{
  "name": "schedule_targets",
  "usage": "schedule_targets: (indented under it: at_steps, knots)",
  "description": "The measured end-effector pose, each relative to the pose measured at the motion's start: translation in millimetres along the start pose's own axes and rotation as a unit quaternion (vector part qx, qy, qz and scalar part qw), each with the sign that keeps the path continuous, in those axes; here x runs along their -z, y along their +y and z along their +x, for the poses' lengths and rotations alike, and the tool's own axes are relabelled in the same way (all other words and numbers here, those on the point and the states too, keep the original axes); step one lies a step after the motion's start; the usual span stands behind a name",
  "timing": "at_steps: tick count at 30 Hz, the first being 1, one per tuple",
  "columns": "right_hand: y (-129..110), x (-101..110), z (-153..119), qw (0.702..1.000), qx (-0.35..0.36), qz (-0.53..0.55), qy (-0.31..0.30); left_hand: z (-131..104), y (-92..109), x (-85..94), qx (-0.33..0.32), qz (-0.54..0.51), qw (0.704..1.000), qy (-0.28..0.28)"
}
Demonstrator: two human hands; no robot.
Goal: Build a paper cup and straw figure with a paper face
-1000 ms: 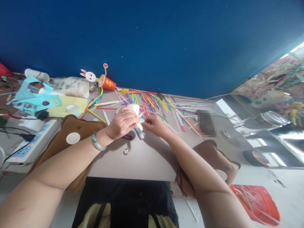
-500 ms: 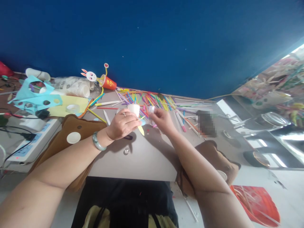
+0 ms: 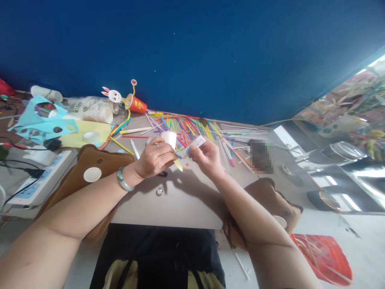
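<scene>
My left hand, with a ring and a bangle, is closed in a pinch on a yellow paper piece whose tip sticks out below the fingers. A bit of light blue shows beside it. My right hand grips a small white tube, its lower end pointing at the paper by my left fingertips. Whether the tube touches the paper is too small to tell. Just behind my left hand stands a white paper cup.
Many coloured sticks lie behind the hands. A red cup with a rabbit figure leans at the wall. Left are stacked cups, a power strip and a brown cushion; at lower right, a red bin.
My right hand has turned and now shows the white tube angled toward the left fingertips. The left hand has barely moved and still pinches the yellow paper.
</scene>
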State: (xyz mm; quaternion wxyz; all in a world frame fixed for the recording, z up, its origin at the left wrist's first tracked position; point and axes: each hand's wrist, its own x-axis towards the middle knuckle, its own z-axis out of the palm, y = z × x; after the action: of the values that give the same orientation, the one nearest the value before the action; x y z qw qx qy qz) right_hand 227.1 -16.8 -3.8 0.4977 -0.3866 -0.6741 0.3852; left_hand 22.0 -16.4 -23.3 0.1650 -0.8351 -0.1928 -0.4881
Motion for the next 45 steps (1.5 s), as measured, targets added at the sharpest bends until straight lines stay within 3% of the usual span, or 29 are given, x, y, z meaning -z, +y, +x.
schedule_targets:
  at_steps: [9,38,45]
  knots:
    - [-4.5,-0.7,-1.5,0.999,0.020,-0.043,-0.022,-2.2,0.8,-2.2,0.012,0.001,1.000,0.001]
    - [-1.1,2.9,0.8,0.991,0.045,-0.127,0.012,-1.1,4.7,-0.7,-0.021,0.021,0.999,-0.012]
    - [0.1,4.5,1.8,0.997,0.019,-0.046,0.051,0.1,4.1,-0.1,-0.029,0.047,0.998,-0.020]
